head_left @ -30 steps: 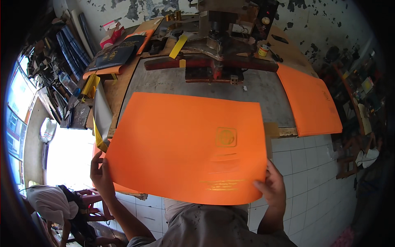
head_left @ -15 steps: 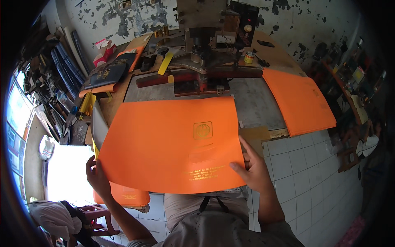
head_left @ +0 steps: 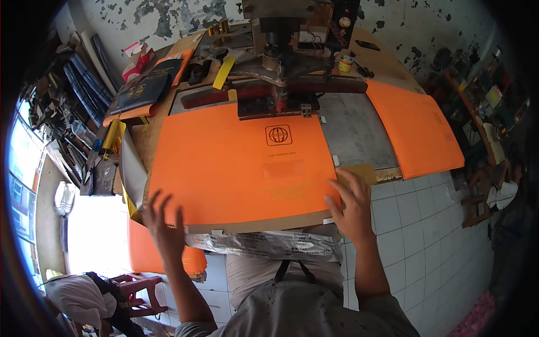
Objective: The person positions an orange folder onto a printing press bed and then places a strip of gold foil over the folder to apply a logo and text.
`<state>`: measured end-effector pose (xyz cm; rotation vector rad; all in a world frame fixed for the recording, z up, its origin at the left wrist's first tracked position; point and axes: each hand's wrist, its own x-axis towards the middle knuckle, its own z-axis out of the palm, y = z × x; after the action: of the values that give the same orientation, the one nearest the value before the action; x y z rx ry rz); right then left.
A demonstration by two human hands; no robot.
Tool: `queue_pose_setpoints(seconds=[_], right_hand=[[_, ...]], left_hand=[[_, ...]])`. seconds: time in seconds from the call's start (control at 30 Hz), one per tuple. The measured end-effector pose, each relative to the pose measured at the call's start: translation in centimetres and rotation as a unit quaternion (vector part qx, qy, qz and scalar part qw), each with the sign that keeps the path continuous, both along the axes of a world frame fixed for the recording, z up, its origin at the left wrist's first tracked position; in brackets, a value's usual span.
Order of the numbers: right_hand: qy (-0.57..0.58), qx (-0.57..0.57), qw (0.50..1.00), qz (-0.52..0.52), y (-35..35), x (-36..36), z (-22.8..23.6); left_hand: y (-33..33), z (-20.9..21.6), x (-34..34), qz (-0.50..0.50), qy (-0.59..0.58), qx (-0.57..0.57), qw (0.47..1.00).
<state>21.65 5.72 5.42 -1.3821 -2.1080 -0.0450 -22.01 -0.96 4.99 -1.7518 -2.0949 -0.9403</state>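
Note:
A wide orange cover sheet with a printed emblem and lines of text lies flat on the press bed. Its far edge reaches under the dark head of a hot stamping press. My left hand is at the sheet's near left corner, fingers spread and gripping nothing. At the near right edge is my right hand, fingers apart, thumb close to the sheet; whether it touches cannot be made out. Small white tabs sit along the sheet's near and right edges.
A stack of orange covers lies at the right, another orange stack low at the left. Dark covers, gold foil, a yellow strip and a small tin surround the press. Someone is at lower left.
The orange sheet, earlier held up in both hands, has moved away from me and down onto the bed under the press head. Both hands have let go of it.

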Motion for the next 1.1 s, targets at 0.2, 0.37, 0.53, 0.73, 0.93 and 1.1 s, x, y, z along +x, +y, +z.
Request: queue_pose_setpoints(seconds=[0.2,0.37,0.53,0.73,0.93,1.1], right_hand=[[-0.016,-0.136,0.988,0.074,-3.1,1.7,-1.6],[0.002,-0.139,0.987,0.083,-4.5,2.7,-1.9],[0.03,-0.125,0.989,0.074,-4.8,2.7,-2.1],[0.038,-0.116,0.987,0.101,-5.4,4.0,-2.4],[0.073,-0.08,0.99,0.09,-4.5,3.7,-2.2],[-0.021,-0.109,0.993,0.048,-2.6,2.5,-2.5]], left_hand=[[-1.7,-1.8,4.7,-0.173,-0.038,-0.141,0.974],[-2.4,-2.6,4.9,-0.173,-0.045,-0.134,0.975],[-2.7,-3.1,5.2,-0.17,-0.043,-0.122,0.977],[-3.1,-3.3,4.7,-0.15,-0.036,-0.11,0.982],[-2.1,-2.7,6.2,-0.164,-0.034,-0.091,0.982],[-0.7,-2.6,7.1,-0.195,-0.048,-0.104,0.974]])
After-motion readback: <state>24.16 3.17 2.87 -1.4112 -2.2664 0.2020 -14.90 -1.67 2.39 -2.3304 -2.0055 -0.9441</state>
